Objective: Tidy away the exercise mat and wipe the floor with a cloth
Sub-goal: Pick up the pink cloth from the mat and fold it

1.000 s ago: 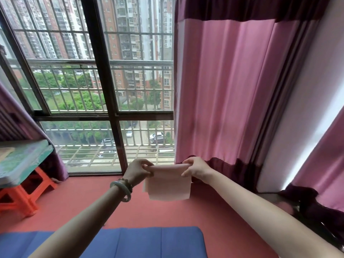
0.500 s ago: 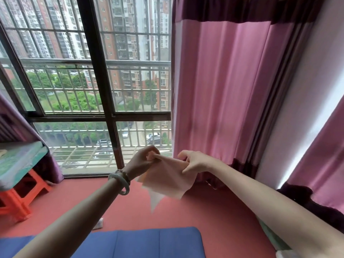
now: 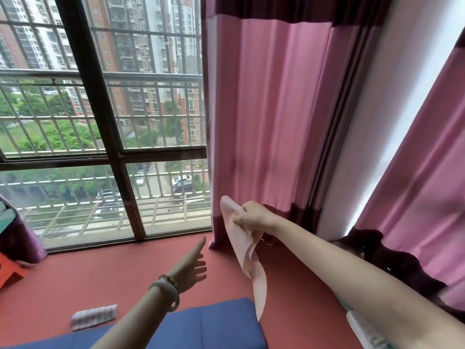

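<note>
- near the window, above the red floor [image 3: 75,278]: thin pale pink cloth [image 3: 240,238] hangs limp from the right hand [image 3: 253,217], clear of the floor.
- right hand: fingers curled, pinching the cloth near its top edge. left hand [image 3: 188,267]: fingers straight and spread, holding nothing.
- handling, judged: cloth light, soft, no stiffness; bunch it into the palm for wiping.
- blue padded exercise mat [image 3: 221,323] lies flat at bottom of view; judged light, flexible, bulky; take by an edge with both hands.
- counts: one cloth, one mat, two hands, one small patterned packet [image 3: 94,317] on the floor beside the mat.
</note>
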{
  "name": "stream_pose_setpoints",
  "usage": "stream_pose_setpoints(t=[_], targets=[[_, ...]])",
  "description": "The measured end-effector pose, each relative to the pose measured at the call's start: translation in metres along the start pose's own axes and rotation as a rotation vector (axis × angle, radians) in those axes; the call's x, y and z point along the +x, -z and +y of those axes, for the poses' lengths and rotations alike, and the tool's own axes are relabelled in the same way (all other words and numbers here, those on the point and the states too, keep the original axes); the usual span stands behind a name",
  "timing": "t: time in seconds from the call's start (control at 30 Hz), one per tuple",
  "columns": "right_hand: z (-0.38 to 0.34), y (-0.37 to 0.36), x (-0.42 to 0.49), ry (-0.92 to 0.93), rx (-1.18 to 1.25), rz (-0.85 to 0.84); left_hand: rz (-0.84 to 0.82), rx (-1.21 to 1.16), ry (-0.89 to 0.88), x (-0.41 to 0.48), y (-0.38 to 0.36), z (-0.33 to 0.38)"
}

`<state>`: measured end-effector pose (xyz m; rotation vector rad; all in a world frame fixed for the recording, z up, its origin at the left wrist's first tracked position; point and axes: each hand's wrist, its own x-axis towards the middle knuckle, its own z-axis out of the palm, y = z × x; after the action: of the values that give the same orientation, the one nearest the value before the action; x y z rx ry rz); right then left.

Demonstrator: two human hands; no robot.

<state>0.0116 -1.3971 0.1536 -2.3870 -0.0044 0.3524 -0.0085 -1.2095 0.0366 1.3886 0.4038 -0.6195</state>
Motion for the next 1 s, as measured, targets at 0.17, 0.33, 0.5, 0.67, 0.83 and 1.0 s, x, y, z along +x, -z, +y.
stream_pose_setpoints(t=[0.17, 0.33, 0.5, 0.67, 0.83, 1.0], targets=[[0.013, 0.003, -0.015, -0.079, 0.618, -0.090, -0.444, -0.259, 0.039, 0.008, -0.039, -0.008], [0.071, 0.021, -0.025, -0.196, 0.864, 0.049, -0.517, -0.444, -0.053, 0.020, -0.069, 0.008], [0.154, 0.030, -0.056, -0.363, 0.923, 0.119, -0.464, -0.221, -0.101, 0.025, -0.123, 0.011], [0.237, 0.043, -0.076, -0.462, 1.226, 0.028, -0.578, -0.064, -0.029, 0.014, -0.200, 0.001], [0.306, 0.066, -0.094, -0.341, 1.567, 0.046, -0.670, 0.008, 0.031, 0.017, -0.287, -0.011], [0.388, 0.108, -0.111, -0.353, 1.505, 0.114, -0.643, 0.069, 0.059, 0.053, -0.348, -0.026]])
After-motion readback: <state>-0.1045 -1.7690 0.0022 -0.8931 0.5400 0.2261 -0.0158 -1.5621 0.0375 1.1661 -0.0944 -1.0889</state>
